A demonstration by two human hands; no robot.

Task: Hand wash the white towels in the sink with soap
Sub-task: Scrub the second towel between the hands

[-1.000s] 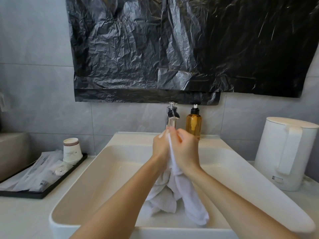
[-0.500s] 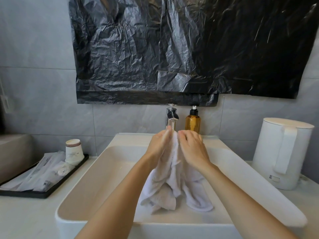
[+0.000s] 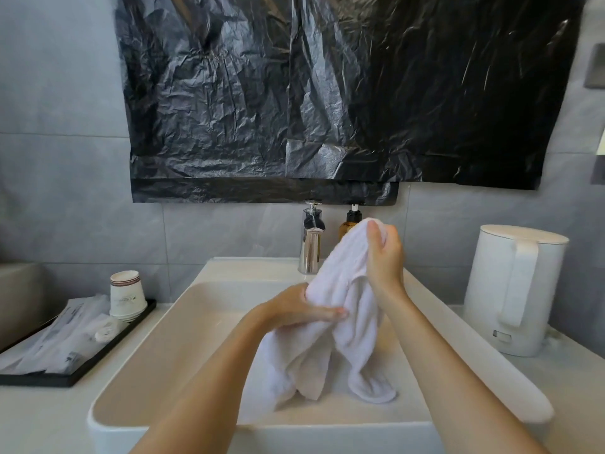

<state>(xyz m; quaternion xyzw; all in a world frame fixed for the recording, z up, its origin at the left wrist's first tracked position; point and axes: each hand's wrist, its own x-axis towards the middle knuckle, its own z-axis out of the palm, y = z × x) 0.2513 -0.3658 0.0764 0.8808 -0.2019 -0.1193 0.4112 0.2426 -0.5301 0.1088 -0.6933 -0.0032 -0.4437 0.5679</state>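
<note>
Towel (image 3: 340, 290) white, bunched, draped between hands, over sink (image 3: 157, 365)

light: soft, moderately bright, even | glare: pale sheen across crinkled black plastic sheet (image 3: 262, 93), highlights on chrome tap (image 3: 310, 247) | shadow: faint, diffuse inside white rectangular ceramic sink (image 3: 157, 339) | distortion: wide-angle bowing at edges | focus: slightly soft overall, corners blurrier

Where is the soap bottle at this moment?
Head view: the soap bottle stands at the back edge of the sink, just right of the faucet. The towel, held up by the right hand, hides most of it.
</note>
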